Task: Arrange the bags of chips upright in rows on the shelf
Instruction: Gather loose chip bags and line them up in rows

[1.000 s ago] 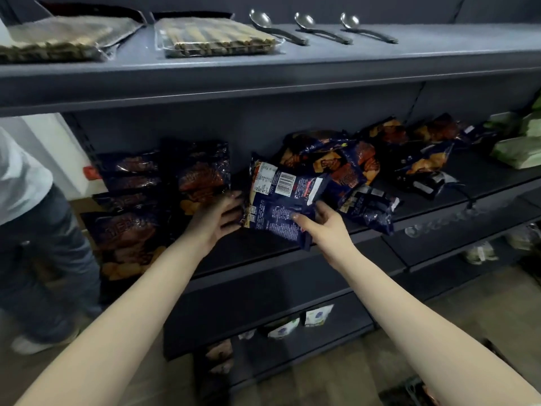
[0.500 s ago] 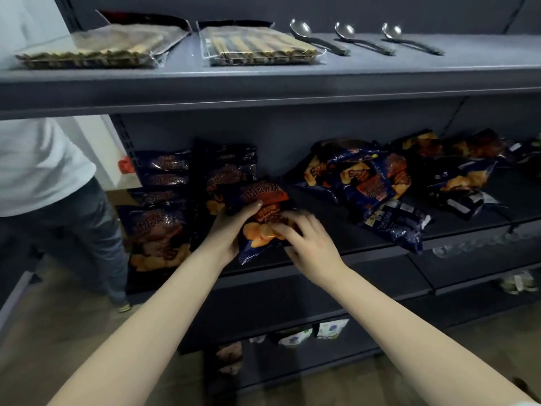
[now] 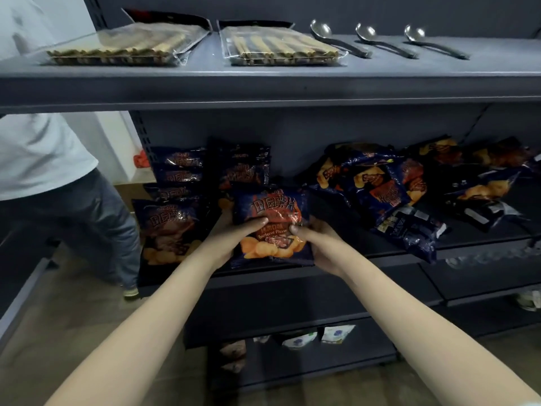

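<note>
While left hand (image 3: 231, 241) and right hand (image 3: 319, 244) grip one dark-blue foil chip bag (image 3: 270, 206) beside standing rows (image 3: 175, 200), a jumbled pile (image 3: 380, 186) awaits sorting.

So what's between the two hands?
In the head view, a barbecue chip bag sits between the left hand and the right hand, gripped by both.

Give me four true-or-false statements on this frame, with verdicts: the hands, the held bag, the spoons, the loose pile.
1. The left hand and right hand both grip one chip bag. True.
2. The chip bag shows its barcode side. False: its printed front, with pictured chips, faces the camera.
3. Three spoons lie on the top shelf. True.
4. The loose pile lies left of the chip bag. False: it lies to the right; the upright bags stand on the left.
</note>
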`<state>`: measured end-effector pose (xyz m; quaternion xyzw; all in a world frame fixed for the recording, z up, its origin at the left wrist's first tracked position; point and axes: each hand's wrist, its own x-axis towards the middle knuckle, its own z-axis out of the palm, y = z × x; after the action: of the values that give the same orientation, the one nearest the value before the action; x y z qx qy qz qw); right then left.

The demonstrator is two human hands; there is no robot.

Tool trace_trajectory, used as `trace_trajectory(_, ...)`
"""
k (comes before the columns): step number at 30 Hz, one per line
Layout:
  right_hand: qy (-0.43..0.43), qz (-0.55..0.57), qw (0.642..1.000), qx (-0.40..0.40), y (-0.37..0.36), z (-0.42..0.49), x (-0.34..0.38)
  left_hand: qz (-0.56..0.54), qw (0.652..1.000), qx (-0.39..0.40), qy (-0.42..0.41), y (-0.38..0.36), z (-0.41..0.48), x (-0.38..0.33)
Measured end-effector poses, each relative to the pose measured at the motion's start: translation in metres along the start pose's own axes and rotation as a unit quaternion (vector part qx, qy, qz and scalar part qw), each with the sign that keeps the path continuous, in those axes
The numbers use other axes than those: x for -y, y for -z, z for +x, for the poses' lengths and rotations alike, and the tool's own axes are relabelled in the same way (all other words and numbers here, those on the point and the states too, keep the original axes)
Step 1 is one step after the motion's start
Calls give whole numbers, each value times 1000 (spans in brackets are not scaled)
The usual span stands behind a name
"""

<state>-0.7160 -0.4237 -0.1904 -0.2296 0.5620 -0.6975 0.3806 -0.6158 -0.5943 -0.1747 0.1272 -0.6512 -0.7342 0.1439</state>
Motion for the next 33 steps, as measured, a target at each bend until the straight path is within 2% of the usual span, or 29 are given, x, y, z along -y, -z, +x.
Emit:
trace_trajectory(5,25,-26,998,-60,-3,10,-16,132,991,15,4,11,-5,5)
trace_trajectory(8,45,-58,993,-89,-4,22,-16,215,976,-24,-10,12,-12,6)
trace_trajectory(12,49,-77,991,-99,-6,44,-6,381,916,-71,-102,24,-21,18)
trace_trajectory(15,60,-90,991,-75,-9,59,-2,465,868,-29,-172,30,-28,24)
trace_trajectory(19,48,-90,992,-70,-18,78,-8,591,779,15,-208,40,-32,39)
trace_trajectory(23,43,-138,986,-82,-25,95,-20,636,734,20,-237,43,-33,50)
trace_trajectory(26,36,-192,975,-102,-32,104,-26,642,729,20,-236,48,-30,56)
trace_trajectory(30,59,-275,945,-168,-39,109,-28,658,712,15,-246,51,-24,66)
trace_trajectory(33,71,-295,934,-191,-39,109,-33,659,708,16,-252,50,-23,73)
